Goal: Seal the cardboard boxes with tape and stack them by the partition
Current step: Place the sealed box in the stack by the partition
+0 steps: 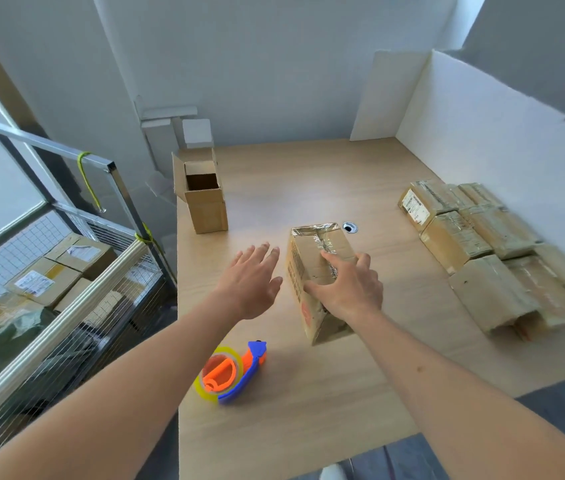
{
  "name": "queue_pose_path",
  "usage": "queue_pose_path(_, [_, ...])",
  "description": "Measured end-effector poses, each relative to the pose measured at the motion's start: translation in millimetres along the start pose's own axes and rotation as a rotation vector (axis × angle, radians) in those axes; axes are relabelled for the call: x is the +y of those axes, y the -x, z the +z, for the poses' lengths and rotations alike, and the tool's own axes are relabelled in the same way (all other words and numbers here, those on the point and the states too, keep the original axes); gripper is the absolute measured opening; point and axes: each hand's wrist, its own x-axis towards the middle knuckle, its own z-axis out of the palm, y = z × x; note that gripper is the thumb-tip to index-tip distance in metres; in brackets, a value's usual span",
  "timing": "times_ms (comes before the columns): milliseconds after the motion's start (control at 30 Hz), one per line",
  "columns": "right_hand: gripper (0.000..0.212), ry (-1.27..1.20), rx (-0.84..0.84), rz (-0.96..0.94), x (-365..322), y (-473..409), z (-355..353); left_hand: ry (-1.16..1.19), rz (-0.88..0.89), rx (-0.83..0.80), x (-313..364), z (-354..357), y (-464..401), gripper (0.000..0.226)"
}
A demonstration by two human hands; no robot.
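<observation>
Mid-table, the right hand (pixel 350 289) reaches forward, palm down, fingers spread and curled over the taped top of a cardboard box (pixel 319 282), grasping it. The left hand (pixel 253 282) hovers just left of the box, fingers straight and released, holding nothing. A tape dispenser (pixel 230 374) lies nearer.

It looked like a packing station: a wooden table (pixel 308 188) held taped cardboard boxes (pixel 481 244), with a wire cage cart (pixel 66 306) of labelled parcels (pixel 45 278) beside it.
</observation>
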Motion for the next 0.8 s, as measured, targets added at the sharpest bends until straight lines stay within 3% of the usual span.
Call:
queue_pose_path(400, [0.089,-0.062,0.126,0.046,58.7,44.3,-104.9,-0.091,0.135,0.077,109.4,-59.4,2.7,0.064])
queue_pose_path(800, [0.093,-0.048,0.164,0.023,217.0,48.0,-202.9,-0.148,0.152,0.112,286.1,-49.8,-13.9,0.057])
